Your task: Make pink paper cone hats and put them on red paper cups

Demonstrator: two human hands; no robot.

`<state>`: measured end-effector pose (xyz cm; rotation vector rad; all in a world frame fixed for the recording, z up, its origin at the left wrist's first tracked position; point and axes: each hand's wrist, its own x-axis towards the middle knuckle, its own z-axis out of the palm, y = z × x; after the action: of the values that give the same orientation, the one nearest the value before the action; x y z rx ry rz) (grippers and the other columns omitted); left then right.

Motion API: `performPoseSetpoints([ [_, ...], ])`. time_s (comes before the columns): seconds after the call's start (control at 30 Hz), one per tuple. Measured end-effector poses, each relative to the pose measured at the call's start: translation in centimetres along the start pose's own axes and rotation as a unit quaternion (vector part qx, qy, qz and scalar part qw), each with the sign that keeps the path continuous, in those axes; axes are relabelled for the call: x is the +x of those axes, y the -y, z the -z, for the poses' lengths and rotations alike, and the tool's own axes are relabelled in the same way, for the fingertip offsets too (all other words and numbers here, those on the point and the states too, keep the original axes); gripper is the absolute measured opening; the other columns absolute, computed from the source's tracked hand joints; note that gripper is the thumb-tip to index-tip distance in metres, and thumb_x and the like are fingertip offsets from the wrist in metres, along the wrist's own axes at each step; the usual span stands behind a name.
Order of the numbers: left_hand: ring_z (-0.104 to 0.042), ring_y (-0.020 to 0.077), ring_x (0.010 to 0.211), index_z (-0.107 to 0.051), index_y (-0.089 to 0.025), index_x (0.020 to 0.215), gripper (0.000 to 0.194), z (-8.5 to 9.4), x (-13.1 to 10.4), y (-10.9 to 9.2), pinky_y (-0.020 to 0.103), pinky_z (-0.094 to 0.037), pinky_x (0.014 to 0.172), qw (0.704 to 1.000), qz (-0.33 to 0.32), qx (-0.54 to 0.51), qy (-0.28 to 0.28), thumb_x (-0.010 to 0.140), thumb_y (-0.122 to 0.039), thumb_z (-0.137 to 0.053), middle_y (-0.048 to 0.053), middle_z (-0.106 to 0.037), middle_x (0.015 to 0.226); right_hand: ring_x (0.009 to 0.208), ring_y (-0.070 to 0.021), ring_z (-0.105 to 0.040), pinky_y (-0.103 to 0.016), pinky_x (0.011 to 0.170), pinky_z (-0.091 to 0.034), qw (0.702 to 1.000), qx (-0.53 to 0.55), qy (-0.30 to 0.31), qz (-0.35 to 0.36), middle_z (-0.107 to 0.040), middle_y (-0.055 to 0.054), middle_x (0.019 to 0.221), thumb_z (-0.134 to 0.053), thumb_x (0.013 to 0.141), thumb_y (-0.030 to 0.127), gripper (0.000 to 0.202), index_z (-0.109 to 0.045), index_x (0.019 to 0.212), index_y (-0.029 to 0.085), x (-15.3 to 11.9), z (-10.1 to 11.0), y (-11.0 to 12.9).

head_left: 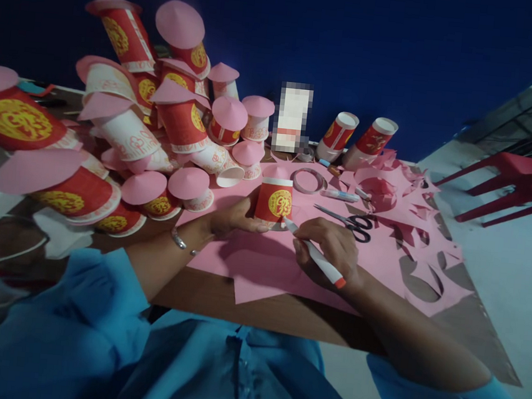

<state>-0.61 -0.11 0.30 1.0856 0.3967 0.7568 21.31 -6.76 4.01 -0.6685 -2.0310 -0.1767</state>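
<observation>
A red paper cup [269, 195], probably light and crushable, best held gently by its lower edge, is clasped there by the left hand [237, 217] above pink paper [252, 273], the right hand [330, 246] pinching a marker [321, 262].

Centre: two hands [330, 243], one held cup [274, 200], one held marker [322, 265], one pair of scissors [349, 222]. Upper right of centre: two cup stacks [339, 137]. Left: over a dozen overlapping pink-topped cups [190, 183].
</observation>
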Motion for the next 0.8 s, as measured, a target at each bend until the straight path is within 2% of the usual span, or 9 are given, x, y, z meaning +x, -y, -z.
performPoseSetpoints([
  [0.2,-0.071,0.0367,0.12,-0.047,-0.017,0.15,0.092,0.1,0.0,-0.2,0.053,-0.052,0.108,0.999,0.035,0.025,0.013,0.069,-0.023,-0.091,0.018,-0.075,0.123,0.059,-0.0152,-0.066,-0.026,0.055,-0.053,1.0,0.003,0.004,0.003,-0.069,0.0,0.071,-0.061,0.087,0.005,0.021,-0.057,0.098,0.022,0.0,-0.1,0.1],
  [0.33,-0.073,0.0316,0.111,-0.048,-0.019,0.15,0.09,0.2,-0.1,-0.2,0.046,-0.054,0.1,0.998,0.04,0.048,0.0,0.07,-0.024,-0.09,0.015,-0.076,0.119,0.058,-0.0148,-0.066,-0.026,0.054,-0.054,1.0,0.007,0.002,0.008,-0.067,0.001,0.069,-0.059,0.088,0.005,0.021,-0.057,0.099,0.022,0.1,-0.1,0.2],
  [0.43,-0.073,0.0275,0.101,-0.052,-0.019,0.146,0.084,0.2,0.0,-0.2,0.04,-0.055,0.092,0.998,0.034,0.058,-0.008,0.071,-0.027,-0.089,0.011,-0.077,0.107,0.062,-0.0157,-0.067,-0.026,0.055,-0.055,0.999,0.018,-0.012,0.034,-0.067,-0.001,0.072,-0.059,0.093,0.01,0.016,-0.059,0.104,0.021,-0.1,0.2,0.0],
  [0.5,-0.073,0.0254,0.095,-0.057,-0.018,0.142,0.08,0.3,0.1,-0.1,0.037,-0.056,0.088,0.999,0.02,0.044,-0.008,0.069,-0.029,-0.089,0.01,-0.077,0.101,0.068,-0.0173,-0.069,-0.028,0.057,-0.057,0.999,0.008,-0.015,0.039,-0.07,-0.004,0.08,-0.06,0.098,0.018,0.013,-0.06,0.111,0.02,-0.3,0.3,-0.3],
  [0.57,-0.073,0.025,0.094,-0.06,-0.019,0.137,0.076,0.3,0.2,-0.1,0.036,-0.056,0.085,0.999,0.014,0.029,-0.006,0.067,-0.029,-0.089,0.009,-0.077,0.1,0.076,-0.0198,-0.072,-0.031,0.062,-0.059,1.0,-0.01,-0.01,0.016,-0.073,-0.007,0.09,-0.06,0.102,0.024,0.018,-0.061,0.12,0.022,-0.7,0.3,-0.7],
  [0.67,-0.074,0.03,0.106,-0.059,-0.021,0.137,0.073,0.3,0.1,-0.3,0.04,-0.059,0.09,1.0,0.018,0.009,-0.001,0.07,-0.027,-0.086,0.012,-0.078,0.109,0.085,-0.0215,-0.075,-0.034,0.07,-0.062,0.999,0.0,-0.001,-0.049,-0.075,-0.008,0.1,-0.056,0.104,0.017,0.029,-0.058,0.132,0.026,-1.1,-0.1,-1.6],
  [0.73,-0.073,0.0331,0.114,-0.055,-0.021,0.142,0.075,0.2,0.0,-0.5,0.043,-0.059,0.094,1.0,0.022,-0.004,0.001,0.073,-0.025,-0.084,0.015,-0.077,0.117,0.099,-0.0242,-0.077,-0.039,0.081,-0.064,0.996,0.028,0.003,-0.082,-0.076,-0.011,0.111,-0.057,0.104,0.017,0.033,-0.056,0.135,0.026,-1.4,-0.6,-2.4],
  [0.8,-0.073,0.034,0.117,-0.054,-0.02,0.144,0.076,0.3,-0.1,-0.7,0.042,-0.06,0.095,1.0,0.027,-0.012,0.002,0.074,-0.022,-0.084,0.017,-0.076,0.122,0.12,-0.0302,-0.072,-0.047,0.097,-0.062,0.993,0.062,0.012,-0.098,-0.072,-0.017,0.128,-0.067,0.1,0.027,0.043,-0.051,0.14,0.025,-1.5,-1.1,-3.3],
])
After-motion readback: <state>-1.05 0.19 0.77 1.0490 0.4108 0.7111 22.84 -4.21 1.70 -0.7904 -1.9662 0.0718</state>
